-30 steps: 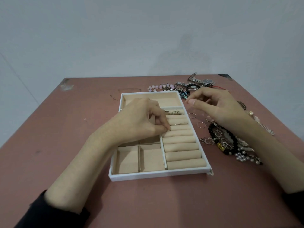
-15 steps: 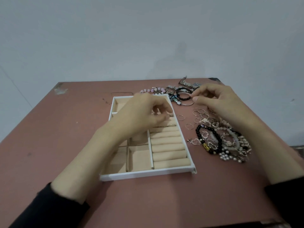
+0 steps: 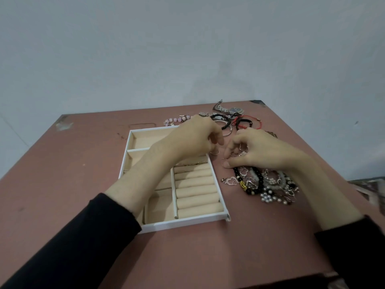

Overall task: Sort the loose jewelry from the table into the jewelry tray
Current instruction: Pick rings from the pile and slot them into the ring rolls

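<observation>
The white jewelry tray (image 3: 216, 217) with beige lining lies at the table's middle; a thin ring piece (image 3: 188, 164) sits between its upper rolls. My left hand (image 3: 193, 138) hovers over the tray's far right corner with fingers loosely curled and nothing visible in them. A small ring (image 3: 215, 152) lies just off that corner. My right hand (image 3: 258, 151) is down on the loose rings right of the tray, thumb and forefinger pinching a thin ring (image 3: 225, 161). Below it lies a heap with a black bead bracelet (image 3: 253, 189), pearls (image 3: 267, 197) and a heart pendant (image 3: 230, 181).
At the table's far edge lie a metal watch (image 3: 233, 110), a red cord bracelet (image 3: 250, 122), a silver bangle (image 3: 227, 132) and a pink bead bracelet (image 3: 177, 119). The reddish table (image 3: 73, 184) ends close behind them at a pale wall.
My left hand left the ring rolls and moved toward the tray's far right corner. My right hand dropped from above the bangle onto the loose rings beside the tray.
</observation>
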